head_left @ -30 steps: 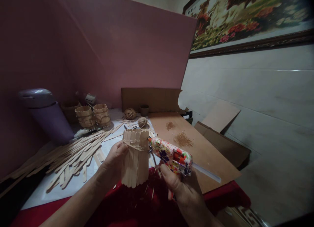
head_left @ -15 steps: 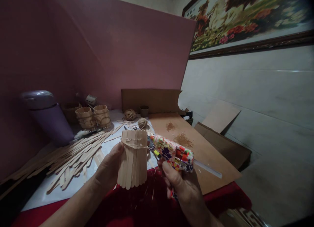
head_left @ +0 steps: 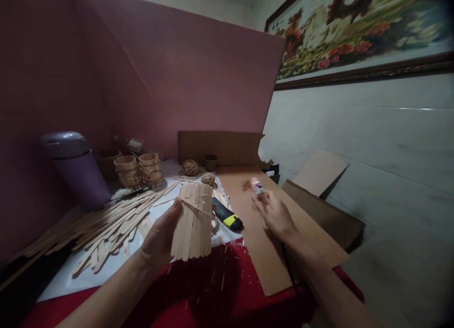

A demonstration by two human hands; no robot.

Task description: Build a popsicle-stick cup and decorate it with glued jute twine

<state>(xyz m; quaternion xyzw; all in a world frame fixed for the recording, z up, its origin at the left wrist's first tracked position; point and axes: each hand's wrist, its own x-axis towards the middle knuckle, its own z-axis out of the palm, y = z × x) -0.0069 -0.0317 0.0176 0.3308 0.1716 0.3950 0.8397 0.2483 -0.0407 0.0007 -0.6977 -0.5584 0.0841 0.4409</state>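
Observation:
Upright in my left hand (head_left: 161, 235) is a cup of wooden craft sticks (head_left: 193, 224), with a strand of twine slanting across its upper part. My fingers wrap its left side; the ones behind it are hidden. Over the brown board, my right hand (head_left: 275, 214) closes on a patterned hot glue gun (head_left: 257, 186), seen end-on and partly hidden by the hand. A dark cord hangs below that wrist. Between the hands lies a black and yellow utility knife (head_left: 229, 215) among wood scraps.
Many loose craft sticks (head_left: 117, 228) spread over the white paper at left. Behind them stand two stick cups (head_left: 151, 169) and a purple flask (head_left: 83, 176). Twine balls (head_left: 190, 167) and a small pot (head_left: 210, 163) sit at the back. A brown board (head_left: 248, 252) covers the right side.
My right hand has moved the glue gun away from the cup, to the right and over the board, turning it. The utility knife has come into fuller view. My left hand still holds the cup.

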